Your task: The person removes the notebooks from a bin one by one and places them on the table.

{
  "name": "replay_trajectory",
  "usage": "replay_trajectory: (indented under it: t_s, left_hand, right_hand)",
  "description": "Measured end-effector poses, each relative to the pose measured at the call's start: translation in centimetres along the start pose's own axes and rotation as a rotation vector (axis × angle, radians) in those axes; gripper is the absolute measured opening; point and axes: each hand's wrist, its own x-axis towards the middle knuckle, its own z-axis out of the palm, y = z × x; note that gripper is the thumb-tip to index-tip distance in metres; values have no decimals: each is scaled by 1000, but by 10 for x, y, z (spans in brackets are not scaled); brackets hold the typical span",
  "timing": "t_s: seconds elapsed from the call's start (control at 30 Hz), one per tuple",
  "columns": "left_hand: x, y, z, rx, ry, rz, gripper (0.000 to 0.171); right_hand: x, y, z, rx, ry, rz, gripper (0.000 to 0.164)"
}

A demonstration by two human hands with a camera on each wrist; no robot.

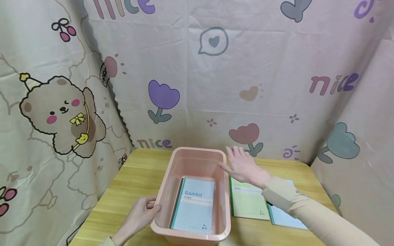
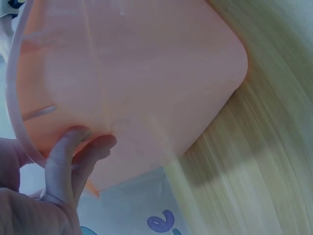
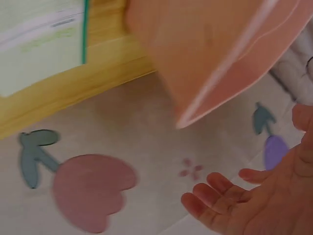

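Observation:
A pink plastic bin (image 1: 227,205) stands on the table, with a notebook (image 1: 195,205) marked "Gambit" lying inside it. My left hand (image 1: 140,213) grips the bin's left rim, thumb over the edge and fingers on the outer wall (image 2: 146,73). Above the bin's right rim, towards the back, my right hand (image 1: 244,165) is raised with its fingers spread and nothing in it. Just beneath that hand lies a yellow-green notebook (image 1: 247,201). A blue notebook (image 1: 287,217) sits further right, partly covered by the right sleeve.
The wooden table (image 1: 147,167) carries everything. A printed cloth curtain (image 1: 200,85) hangs right behind its back edge and along both sides. Some small dark thing (image 1: 270,203) shows between the two notebooks, mostly hidden by the sleeve.

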Motion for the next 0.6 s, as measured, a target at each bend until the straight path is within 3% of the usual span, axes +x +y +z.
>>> replay_trajectory:
  t_s: [0.2, 0.33, 0.6]
  left_hand:
    - [0, 0, -1, 5, 3, 1, 51]
    - [0, -1, -1, -5, -6, 7, 51]
    - [1, -4, 0, -20, -18, 31, 49]
  right_hand:
    - [19, -41, 1, -8, -83, 3, 74]
    - [29, -65, 6, -23, -114, -22, 66]
    - [49, -99, 19, -15, -162, -3, 69]
